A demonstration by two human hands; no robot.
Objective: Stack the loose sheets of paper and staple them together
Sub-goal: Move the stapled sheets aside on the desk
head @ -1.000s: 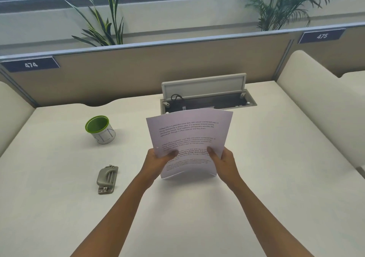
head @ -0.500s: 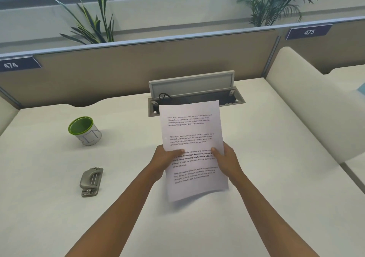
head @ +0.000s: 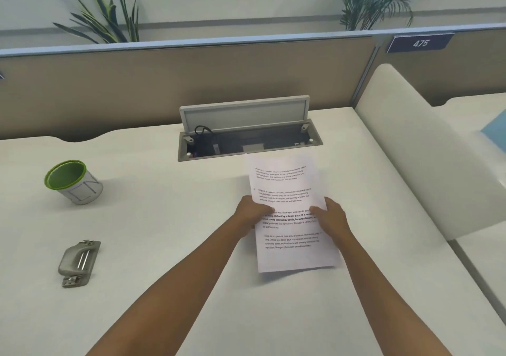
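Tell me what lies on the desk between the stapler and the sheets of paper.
In the head view, only the left forearm crosses above the desk between stapler and paper.

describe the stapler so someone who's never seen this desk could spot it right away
Start at the white desk and look to its left side, well away from the printed sheets. Nearer the front edge than the green-rimmed cup lies the stapler, alone and untouched. It is the only dull grey metal thing there, low and flat.

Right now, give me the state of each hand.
Left hand: grips the left edge of the sheets of paper, thumb on top.
Right hand: grips their right edge, thumb on top.
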